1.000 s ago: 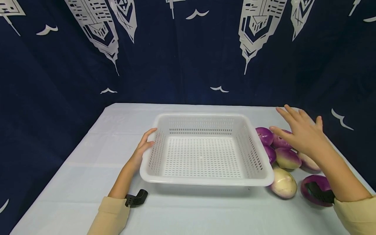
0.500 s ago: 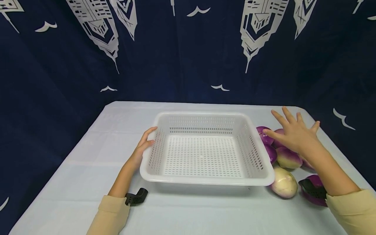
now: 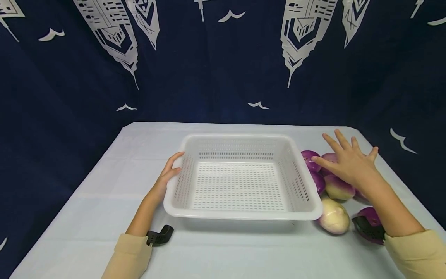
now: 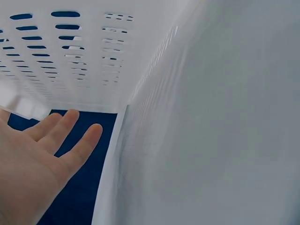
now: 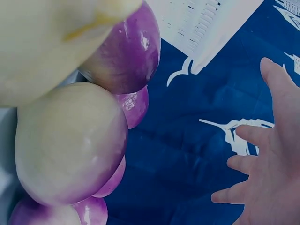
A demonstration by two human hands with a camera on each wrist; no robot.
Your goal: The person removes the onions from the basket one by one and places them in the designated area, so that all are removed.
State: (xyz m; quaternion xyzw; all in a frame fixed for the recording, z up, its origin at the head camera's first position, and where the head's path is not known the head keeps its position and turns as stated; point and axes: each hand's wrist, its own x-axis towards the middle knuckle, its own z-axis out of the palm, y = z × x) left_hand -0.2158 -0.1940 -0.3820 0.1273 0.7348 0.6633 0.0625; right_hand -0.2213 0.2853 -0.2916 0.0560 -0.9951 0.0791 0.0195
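Note:
A white perforated plastic basket (image 3: 240, 215) stands in the middle of the table with nothing in it. At its left rim my left hand (image 3: 163, 181) holds on, thumb above; in the left wrist view the hand's (image 4: 33, 164) other fingers reach under the rim. Several round, glossy purple-and-cream vegetables, turnips by their look (image 3: 333, 217), are heaped against the basket's right side. My right hand (image 3: 352, 162) hovers over the heap, fingers spread, holding nothing. In the right wrist view that hand (image 5: 269, 154) is apart from the turnips (image 5: 70, 145). The right arm partly hides some of them.
A white cloth covers the table (image 3: 223, 255). Behind it hangs a dark blue curtain (image 3: 216, 69) with white prints. A black wrist camera (image 3: 160, 235) juts from the left wrist; another (image 3: 367, 228) covers part of the nearest right turnip.
My right hand has shifted left and a little downward over the turnips, its fingers spread. The left hand and the basket stay together in place; the view sways slightly.

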